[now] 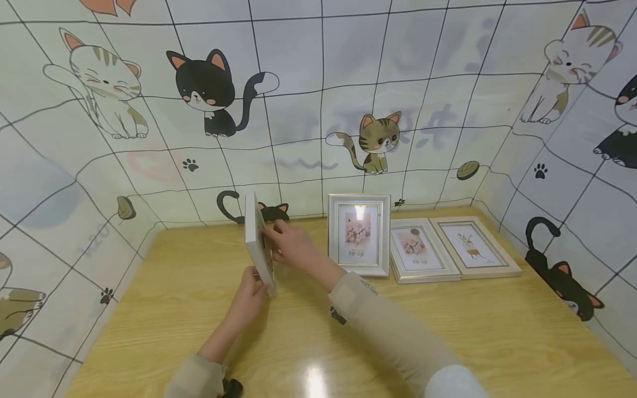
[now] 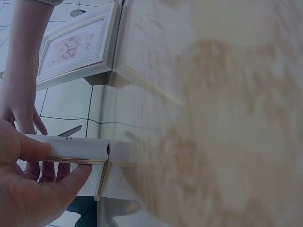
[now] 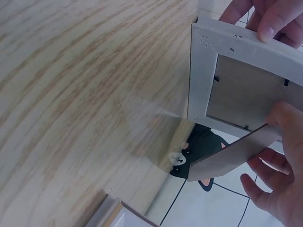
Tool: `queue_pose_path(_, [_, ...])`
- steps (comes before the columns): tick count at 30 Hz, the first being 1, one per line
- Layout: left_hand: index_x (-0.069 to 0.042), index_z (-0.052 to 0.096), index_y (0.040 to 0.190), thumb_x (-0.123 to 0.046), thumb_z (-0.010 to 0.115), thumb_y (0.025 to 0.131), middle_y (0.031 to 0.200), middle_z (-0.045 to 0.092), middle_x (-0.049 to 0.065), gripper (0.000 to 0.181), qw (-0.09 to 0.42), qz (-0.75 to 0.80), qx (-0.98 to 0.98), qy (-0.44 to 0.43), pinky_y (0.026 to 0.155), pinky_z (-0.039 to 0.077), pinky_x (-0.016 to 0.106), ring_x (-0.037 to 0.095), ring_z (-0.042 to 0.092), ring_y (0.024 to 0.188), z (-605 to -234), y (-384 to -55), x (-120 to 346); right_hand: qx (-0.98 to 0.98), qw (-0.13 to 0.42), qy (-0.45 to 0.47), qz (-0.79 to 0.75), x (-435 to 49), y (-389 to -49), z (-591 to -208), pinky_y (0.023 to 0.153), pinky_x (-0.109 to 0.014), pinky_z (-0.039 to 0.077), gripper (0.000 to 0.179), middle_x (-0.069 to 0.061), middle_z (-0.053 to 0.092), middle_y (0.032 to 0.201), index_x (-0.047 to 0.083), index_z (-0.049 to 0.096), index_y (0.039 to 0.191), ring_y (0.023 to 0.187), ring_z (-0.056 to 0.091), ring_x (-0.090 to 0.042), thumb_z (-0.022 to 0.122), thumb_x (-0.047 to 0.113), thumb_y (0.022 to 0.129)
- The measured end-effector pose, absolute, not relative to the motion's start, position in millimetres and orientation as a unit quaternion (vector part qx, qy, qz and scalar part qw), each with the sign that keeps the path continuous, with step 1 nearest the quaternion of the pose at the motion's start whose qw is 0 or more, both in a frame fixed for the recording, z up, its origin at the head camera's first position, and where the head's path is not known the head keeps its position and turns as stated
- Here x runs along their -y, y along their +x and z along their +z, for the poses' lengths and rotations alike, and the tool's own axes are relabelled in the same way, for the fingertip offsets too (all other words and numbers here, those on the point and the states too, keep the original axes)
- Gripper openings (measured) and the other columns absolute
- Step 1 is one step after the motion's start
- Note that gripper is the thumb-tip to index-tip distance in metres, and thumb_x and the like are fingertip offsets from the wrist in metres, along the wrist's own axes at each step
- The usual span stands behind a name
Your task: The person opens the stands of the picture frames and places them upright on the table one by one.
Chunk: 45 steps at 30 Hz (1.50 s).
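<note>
A white picture frame (image 1: 251,226) stands upright on the table, edge-on to the head view and turned with its back to the right. My left hand (image 1: 247,298) pinches its near edge low down, thumb on one side and fingers on the other. In the right wrist view, the grey back panel (image 3: 248,90) shows inside the white border, with small black tabs around it. A flat grey stand leg (image 3: 229,156) sticks out from the back. My right hand (image 1: 298,250) pinches this leg between thumb and fingers.
To the right, a silver-white picture frame (image 1: 333,237) stands upright near the wall. Beside it a white frame (image 1: 433,276) and a beige frame (image 1: 490,271) lie face up. A cat-patterned sheet (image 1: 298,121) covers the walls behind the wooden table (image 1: 308,331).
</note>
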State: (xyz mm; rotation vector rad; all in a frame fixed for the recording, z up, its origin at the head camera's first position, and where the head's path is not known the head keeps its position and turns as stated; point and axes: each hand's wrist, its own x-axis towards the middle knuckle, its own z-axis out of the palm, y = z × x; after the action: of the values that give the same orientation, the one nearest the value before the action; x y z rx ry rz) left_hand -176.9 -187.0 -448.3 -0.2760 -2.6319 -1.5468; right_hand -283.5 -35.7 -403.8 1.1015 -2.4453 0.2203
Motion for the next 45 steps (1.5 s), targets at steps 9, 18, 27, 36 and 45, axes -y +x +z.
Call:
queue_pose_path(9, [0.013, 0.031, 0.130, 0.009, 0.043, 0.099, 0.137, 0.038, 0.034, 0.033, 0.032, -0.510, 0.855, -0.089, 0.107, 0.046, 0.058, 0.050, 0.045, 0.129, -447.4, -178.5, 186.1, 0.892, 0.201, 0.398, 0.074, 31.9, -288.2, -401.6, 0.081, -0.032, 0.060, 0.053, -0.002, 0.065, 0.131, 0.020, 0.055, 0.137, 0.108, 0.068, -0.019, 0.074, 0.027, 0.088])
queue_pose_path(18, [0.010, 0.033, 0.130, 0.007, 0.046, 0.099, 0.136, 0.040, 0.031, 0.034, 0.020, -0.520, 0.850, -0.086, 0.105, 0.048, 0.057, 0.048, 0.048, 0.129, -447.5, -179.1, 189.7, 0.889, 0.199, 0.406, 0.072, 30.0, -286.7, -399.4, 0.082, -0.032, 0.060, 0.051, -0.003, 0.065, 0.131, 0.020, 0.054, 0.138, 0.111, 0.068, -0.020, 0.072, 0.027, 0.090])
queue_pose_path(27, [0.005, 0.040, 0.127, 0.004, 0.044, 0.094, 0.135, 0.045, 0.024, 0.033, 0.019, -0.566, 0.820, -0.080, 0.109, 0.046, 0.053, 0.037, 0.042, 0.133, -433.8, -185.9, 204.5, 0.903, 0.155, 0.391, 0.085, 29.5, -289.0, -399.6, 0.087, -0.031, 0.059, 0.053, -0.003, 0.064, 0.133, 0.017, 0.052, 0.139, 0.110, 0.067, -0.018, 0.071, 0.028, 0.091])
queue_pose_path(36, [0.006, 0.039, 0.138, 0.001, 0.041, 0.100, 0.144, 0.044, 0.024, 0.039, 0.102, -0.558, 0.822, -0.043, 0.118, 0.030, 0.057, 0.039, 0.038, 0.140, -397.4, -249.5, 234.7, 0.906, 0.140, 0.391, 0.084, 28.1, -289.4, -394.7, 0.090, -0.032, 0.058, 0.050, -0.003, 0.065, 0.131, 0.015, 0.053, 0.138, 0.112, 0.066, -0.018, 0.071, 0.027, 0.092])
queue_pose_path(45, [0.008, 0.030, 0.148, -0.002, 0.042, 0.102, 0.152, 0.037, 0.032, 0.049, 0.042, -0.568, 0.819, -0.073, 0.122, 0.028, 0.055, 0.045, 0.036, 0.143, -392.8, -292.7, 239.5, 0.909, 0.135, 0.387, 0.075, 31.3, -288.7, -395.9, 0.088, -0.030, 0.059, 0.054, -0.005, 0.064, 0.133, 0.014, 0.052, 0.140, 0.109, 0.067, -0.018, 0.071, 0.028, 0.092])
